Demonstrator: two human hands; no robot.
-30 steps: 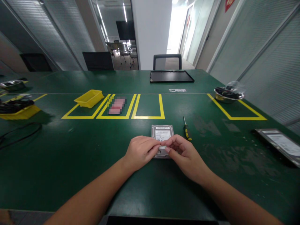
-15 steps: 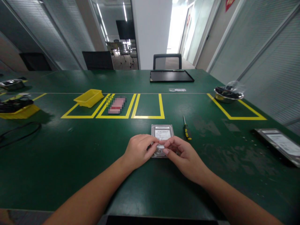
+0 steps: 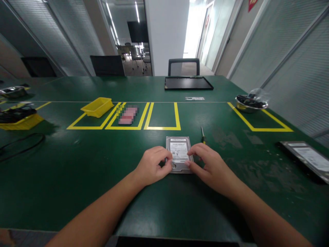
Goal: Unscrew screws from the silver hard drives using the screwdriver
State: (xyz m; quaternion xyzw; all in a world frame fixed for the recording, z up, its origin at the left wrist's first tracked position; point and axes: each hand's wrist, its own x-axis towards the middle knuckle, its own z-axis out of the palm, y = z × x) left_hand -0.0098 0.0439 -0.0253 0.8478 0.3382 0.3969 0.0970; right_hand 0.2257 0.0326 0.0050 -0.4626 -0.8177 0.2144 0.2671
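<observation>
A silver hard drive (image 3: 179, 151) with a white label lies flat on the green table in front of me. At its lower left edge, my left hand (image 3: 155, 164) is closed, thumb and index finger pinched together; whatever they may hold is hidden. Over the drive's right edge, my right hand (image 3: 209, 164) is partly open, thumb and fingertips apart and at or touching the drive. A screwdriver (image 3: 203, 137) lies just beyond my right hand, which covers most of its handle.
A yellow tray (image 3: 97, 107) and a blurred pinkish item (image 3: 128, 115) lie within yellow tape outlines. Another drive (image 3: 307, 156) sits on a dark object at right. Behind are a metal bowl (image 3: 250, 104) and a black-framed panel (image 3: 189, 83). Black cable (image 3: 24, 147) lies at left.
My right hand has moved right, off the drive's middle to its right edge, and now covers the screwdriver's handle. My left hand has barely moved. More of the drive's label shows.
</observation>
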